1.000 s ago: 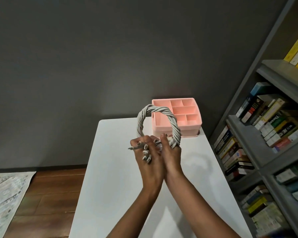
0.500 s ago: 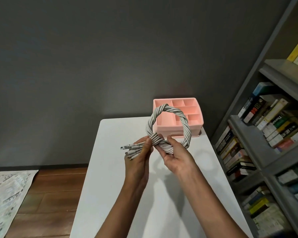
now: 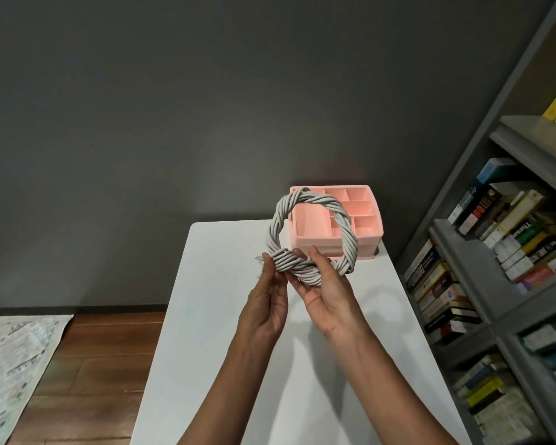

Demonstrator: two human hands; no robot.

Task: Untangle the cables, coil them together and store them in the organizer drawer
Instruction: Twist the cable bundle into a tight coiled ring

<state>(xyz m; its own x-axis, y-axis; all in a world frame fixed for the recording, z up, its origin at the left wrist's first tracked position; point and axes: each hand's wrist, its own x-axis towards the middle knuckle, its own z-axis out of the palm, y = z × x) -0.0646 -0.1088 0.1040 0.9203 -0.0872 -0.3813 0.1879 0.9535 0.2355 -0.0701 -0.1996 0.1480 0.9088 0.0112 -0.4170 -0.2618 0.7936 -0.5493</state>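
A bundle of grey cables (image 3: 315, 200), twisted together into one thick rope, forms an upright ring held in the air above the white table (image 3: 206, 316). My left hand (image 3: 265, 303) pinches the bundle at the ring's lower left, where the rope crosses itself; the cable ends are mostly hidden behind its fingers. My right hand (image 3: 328, 290) holds the ring's bottom from the right, fingers curled under the crossing. The pink organizer (image 3: 369, 234), with several open compartments on top, stands at the table's far end, behind the ring.
A grey bookshelf (image 3: 472, 277) packed with books runs along the right side, close to the table's edge. A dark grey wall stands behind the table. On the left are a wooden floor and a patterned rug (image 3: 10, 364).
The loose cable ends that stuck out left of my left hand have been drawn in behind it. The ring has widened and both hands sit slightly lower.
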